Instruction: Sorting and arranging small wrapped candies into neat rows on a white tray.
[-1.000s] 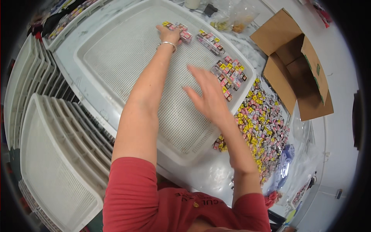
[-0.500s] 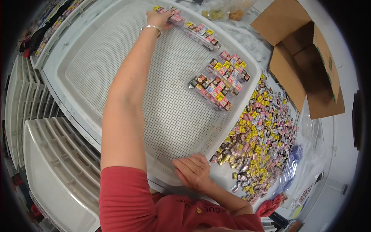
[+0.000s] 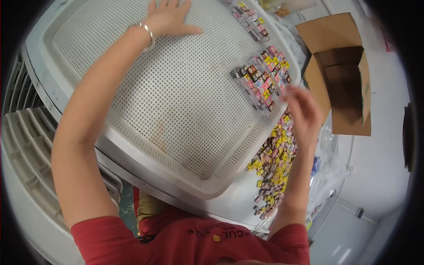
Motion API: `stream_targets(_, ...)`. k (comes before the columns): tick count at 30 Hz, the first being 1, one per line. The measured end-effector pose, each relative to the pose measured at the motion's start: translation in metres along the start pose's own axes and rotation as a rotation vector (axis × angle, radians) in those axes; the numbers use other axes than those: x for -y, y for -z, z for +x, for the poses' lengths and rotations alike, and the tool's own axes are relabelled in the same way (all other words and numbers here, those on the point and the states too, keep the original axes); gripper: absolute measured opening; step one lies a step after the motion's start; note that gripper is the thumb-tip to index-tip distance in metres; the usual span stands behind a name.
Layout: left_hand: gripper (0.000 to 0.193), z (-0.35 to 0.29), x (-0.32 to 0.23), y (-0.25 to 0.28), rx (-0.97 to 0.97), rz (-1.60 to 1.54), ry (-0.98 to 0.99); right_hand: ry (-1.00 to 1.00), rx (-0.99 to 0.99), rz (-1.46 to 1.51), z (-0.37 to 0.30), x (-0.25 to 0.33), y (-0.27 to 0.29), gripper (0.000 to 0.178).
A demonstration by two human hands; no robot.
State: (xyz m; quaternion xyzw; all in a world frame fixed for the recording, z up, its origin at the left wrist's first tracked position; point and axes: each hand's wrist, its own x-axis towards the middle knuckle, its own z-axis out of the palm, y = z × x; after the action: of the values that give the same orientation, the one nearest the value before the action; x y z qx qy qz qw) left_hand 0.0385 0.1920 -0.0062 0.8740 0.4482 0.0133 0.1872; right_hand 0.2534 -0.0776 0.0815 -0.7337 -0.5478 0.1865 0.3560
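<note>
My left hand (image 3: 170, 20) is at the far left part of a large white mesh tray (image 3: 176, 88). Its fingers are spread and nothing is in them. My right hand (image 3: 302, 108) hovers by the tray's right rim, above a loose pile of small wrapped cubes (image 3: 278, 172) in yellow, pink and dark colours. Its fingers are bent and smeared by motion, so whether anything is in them does not show. Beside it, inside the tray, stands a block of cubes in rows (image 3: 263, 79). Farther back is a smaller group of rowed cubes (image 3: 251, 22).
An open cardboard box (image 3: 342, 75) stands beyond the pile at the right. Stacked light trays (image 3: 48, 163) are at the left, below table height. Clear plastic film (image 3: 324, 176) lies right of the pile.
My left hand has let go of the cubes at the tray's far edge and moved left, fingers spreading. My right hand has left the tray's near rim and risen to the right. The view has shifted.
</note>
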Motion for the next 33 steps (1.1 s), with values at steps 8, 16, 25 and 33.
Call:
stream_targets(8,0.101,0.028,0.033,-0.088,-0.711,-0.192,-0.514,0.149,0.067,-0.408,0.166,-0.065,-0.014,0.036)
stream_targets(16,0.1,0.009,0.008,-0.039,-0.187,0.061,-0.024,0.051,0.244,-0.579,0.206,-0.056,-0.038,0.042)
stream_targets(25,0.101,0.007,0.007,-0.033,-0.144,0.095,-0.021,-0.056,0.362,-0.486,0.221,-0.056,-0.023,0.047)
stream_targets(33,0.104,0.011,0.008,-0.037,-0.167,0.106,-0.017,-0.021,0.405,-0.529,0.21,-0.061,-0.022,0.057)
